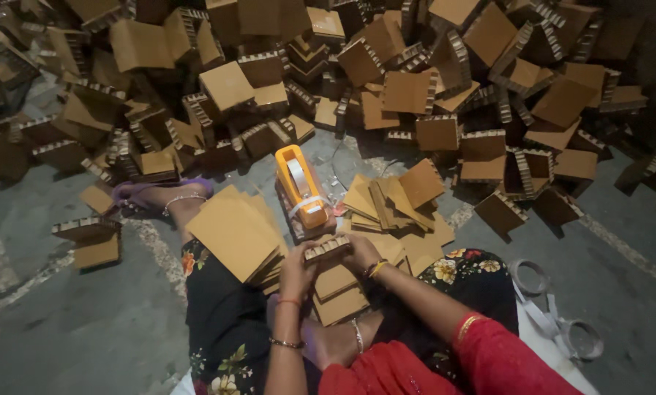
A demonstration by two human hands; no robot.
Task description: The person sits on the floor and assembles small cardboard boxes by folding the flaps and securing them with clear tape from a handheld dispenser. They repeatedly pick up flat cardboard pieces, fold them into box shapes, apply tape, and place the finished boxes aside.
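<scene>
A small block of corrugated cardboard (326,249) sits pinched between both hands, its ribbed edge up, over the lap. Its lower part is hidden behind the fingers. The left hand (296,269) grips its left end, fingers curled shut on it; the right hand (362,252) clamps the right end likewise. Just beyond the fingers stands an orange tape dispenser (299,186) on the floor (86,322). Left of them lies a stack of flat sheets (234,232), and far beyond is a dim heap of finished blocks (386,73)
</scene>
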